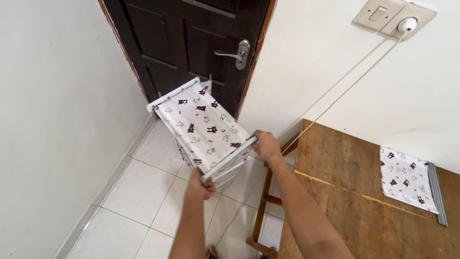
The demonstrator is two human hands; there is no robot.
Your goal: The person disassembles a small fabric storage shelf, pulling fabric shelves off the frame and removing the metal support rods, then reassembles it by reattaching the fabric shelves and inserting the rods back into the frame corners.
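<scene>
White walls close in a narrow corner, with a dark brown panelled door (191,43) at the upper centre of the frame and pale square floor tiles (139,196) below. Both hands hold a white fabric shelf rack printed with small dark red figures, stretched on grey metal rods (203,127), at the centre of the frame, tilted above the tiles just in front of the door. Fingers of the left hand (200,186) are curled around the lower end of the near rod. Fingers of the right hand (266,144) are closed on the rod's upper end. At the right stands a worn brown wooden table (345,192), where 1 loose panel of matching printed fabric (407,178) lies beside grey rods (438,194). 2 thin white cords (345,79) run from a wall socket (407,23) at the upper right.
</scene>
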